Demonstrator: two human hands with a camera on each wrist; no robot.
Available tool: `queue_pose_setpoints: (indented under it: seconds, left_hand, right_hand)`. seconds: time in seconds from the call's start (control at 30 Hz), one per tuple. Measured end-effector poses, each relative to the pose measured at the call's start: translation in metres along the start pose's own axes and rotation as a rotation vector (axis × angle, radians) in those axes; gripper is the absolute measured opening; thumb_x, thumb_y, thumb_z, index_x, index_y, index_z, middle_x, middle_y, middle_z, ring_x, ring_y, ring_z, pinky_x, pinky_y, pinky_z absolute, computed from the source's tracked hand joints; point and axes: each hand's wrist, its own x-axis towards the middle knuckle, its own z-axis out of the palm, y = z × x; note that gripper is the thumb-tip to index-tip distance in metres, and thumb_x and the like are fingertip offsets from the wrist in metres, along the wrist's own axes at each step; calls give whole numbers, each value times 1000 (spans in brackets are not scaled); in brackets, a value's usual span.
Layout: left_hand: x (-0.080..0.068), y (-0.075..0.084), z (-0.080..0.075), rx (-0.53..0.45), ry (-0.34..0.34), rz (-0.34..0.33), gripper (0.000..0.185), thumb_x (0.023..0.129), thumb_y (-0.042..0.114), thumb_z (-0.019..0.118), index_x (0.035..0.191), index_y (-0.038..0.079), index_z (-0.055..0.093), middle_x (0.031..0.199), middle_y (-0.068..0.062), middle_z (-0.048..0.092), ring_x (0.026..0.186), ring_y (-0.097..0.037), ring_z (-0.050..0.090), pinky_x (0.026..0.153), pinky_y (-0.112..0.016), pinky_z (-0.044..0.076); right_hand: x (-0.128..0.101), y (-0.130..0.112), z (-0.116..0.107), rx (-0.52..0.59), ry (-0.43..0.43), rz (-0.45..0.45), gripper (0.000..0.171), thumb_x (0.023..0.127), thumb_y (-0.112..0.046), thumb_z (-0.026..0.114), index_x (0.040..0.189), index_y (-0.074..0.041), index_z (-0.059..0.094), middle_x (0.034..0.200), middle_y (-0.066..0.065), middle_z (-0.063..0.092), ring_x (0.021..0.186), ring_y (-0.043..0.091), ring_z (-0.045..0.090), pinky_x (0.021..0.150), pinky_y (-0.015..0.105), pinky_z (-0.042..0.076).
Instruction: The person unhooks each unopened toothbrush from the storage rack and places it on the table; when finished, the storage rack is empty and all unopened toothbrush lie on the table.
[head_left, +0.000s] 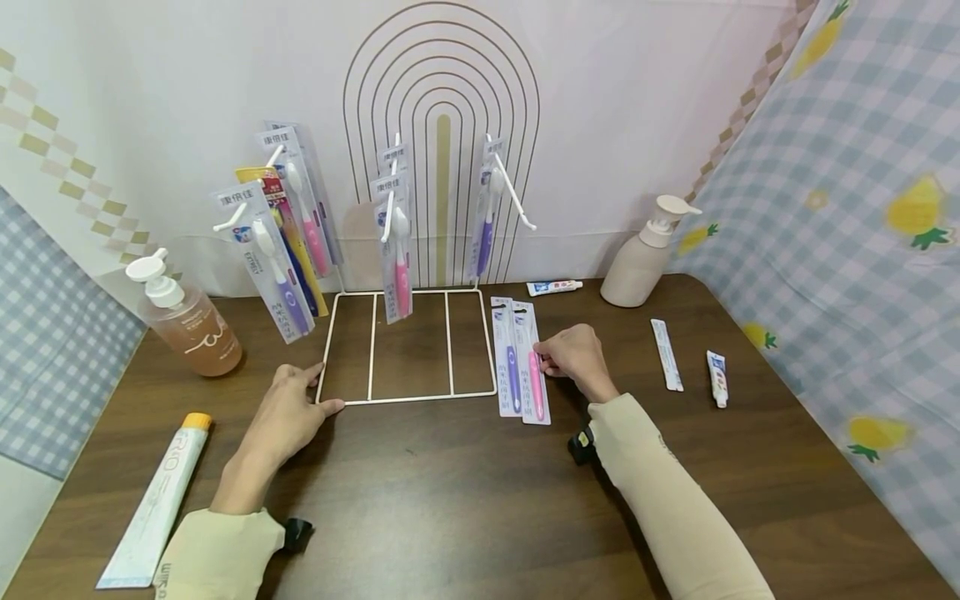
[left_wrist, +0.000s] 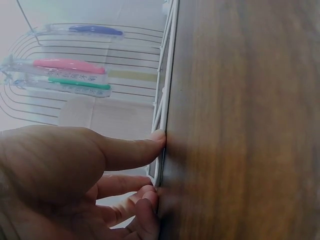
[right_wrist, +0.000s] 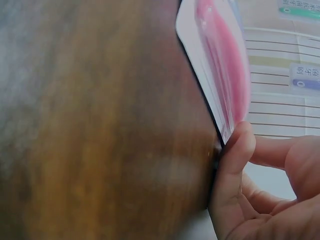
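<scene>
Right wrist view is blurred and cropped tight, so the pink toothbrush pack [right_wrist: 220,75] shows only as a smeared edge; the left wrist view cuts off most of the white wire rack [left_wrist: 162,100]. Left hand [head_left: 288,412] lies flat on the table [head_left: 465,500], fingers straight and slightly spread, tips pressing the rack's front left corner. Right hand [head_left: 573,354] pinches the pink pack's right edge (thumb visible, other fingers curled); pack lies beside a purple toothbrush pack [head_left: 507,358], right of the rack.
</scene>
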Motion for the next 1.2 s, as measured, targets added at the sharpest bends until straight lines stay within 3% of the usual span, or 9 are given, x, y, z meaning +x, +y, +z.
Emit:
queue_pose_setpoints:
  seconds: [0.5,0.67,0.77,0.9,0.97,1.07,1.2]
  left_hand:
    - [2,-4,0,-4,8,-1,85,104,32,84,169,-9,47,139,-26,54,109,-33,62,93,-45,52]
    - [1,-2,1,-9,5,-5,85,104,32,84,169,-9,46,139,-27,54,110,-33,62,94,-48,53]
    - [1,-2,0,-11,3,-11,86,105,31,84,170,-9,46,140,-27,53,112,-34,62,95,-50,54]
    - [1,-1,0,-10,1,-13,85,105,31,84,170,-8,46,140,-26,53,111,-34,62,95,-49,53]
    - [2,0,0,-11,0,-13,85,105,31,84,170,-8,46,140,-26,53,111,-33,61,95,-49,53]
    - [1,1,-1,-13,1,-14,85,105,31,84,170,-8,46,140,-26,53,111,-33,61,95,-49,53]
    - [-1,1,0,-16,1,-16,86,105,31,84,170,-8,45,141,-27,53,110,-33,61,95,-50,53]
  right_hand:
    - [2,-1,2,2,-4,-9,16,103,-5,79,103,12,80,67,-2,70,57,2,65,58,16,59]
    - [0,-6,2,-236,100,-128,24,104,-19,78,93,1,85,64,1,73,57,9,66,58,24,56]
    - [0,-17,4,-368,179,-226,31,108,-31,74,102,-4,87,76,5,79,70,19,71,66,33,51]
    - [5,-42,9,-295,167,-412,40,113,-32,72,135,1,80,112,19,83,87,35,81,76,39,61]
    - [7,-58,11,-241,130,-499,47,113,-29,72,148,3,72,129,25,78,92,35,80,78,35,62]
    - [12,-84,12,-126,55,-562,56,114,-23,71,162,1,59,146,27,67,86,26,76,70,27,61]
    - [18,-115,15,36,-26,-592,58,113,-12,69,167,1,53,149,29,59,74,14,68,58,22,57]
